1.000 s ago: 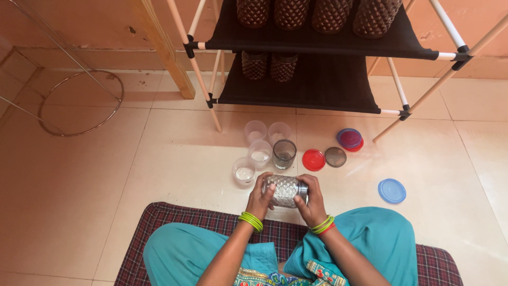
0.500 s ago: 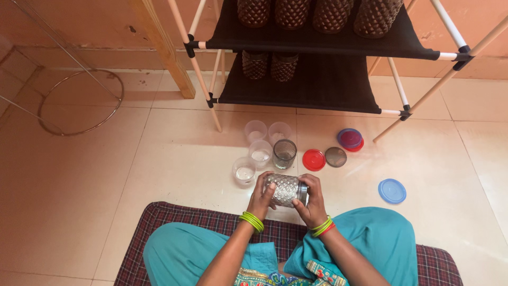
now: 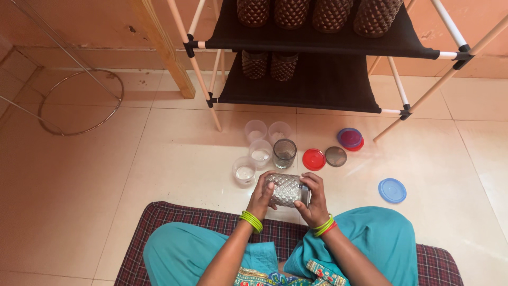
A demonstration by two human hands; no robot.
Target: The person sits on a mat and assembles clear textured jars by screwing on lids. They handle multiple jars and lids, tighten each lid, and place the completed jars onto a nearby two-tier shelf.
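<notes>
A pale tiled floor (image 3: 79,175) in a peach-walled room serves as the work surface, seen from above by a person seated cross-legged on a checked mat (image 3: 174,214) at the near edge. Just past the knees, both hands close around a diamond-patterned jar (image 3: 286,189) tipped on its side, lifted off the tiles. The left hand (image 3: 260,197) cups the jar's base end, fingers curled over the faceted wall; the right hand (image 3: 313,200) wraps the opposite end, where a metal-coloured lid or rim sits, a grip that looks suited to twisting one end against the other. Green bangles circle both wrists.

A little farther out, within easy reach, stands a cluster of four small clear cups (image 3: 259,145), some showing a white content at the bottom, and touching them an open, dark-tinted jar (image 3: 284,153), upright. To its right lie loose lids flat on the floor: a red lid (image 3: 313,159), a dark round lid (image 3: 335,157), and a blue lid stacked on a red one (image 3: 350,139). A separate blue lid (image 3: 392,190) lies well apart at the near right.

At the far side, a fabric-shelved rack (image 3: 317,85) on pale poles holds more patterned jars (image 3: 270,64), two on the lower tier and a row above. A wire ring stand (image 3: 79,103) rests at the far left.
</notes>
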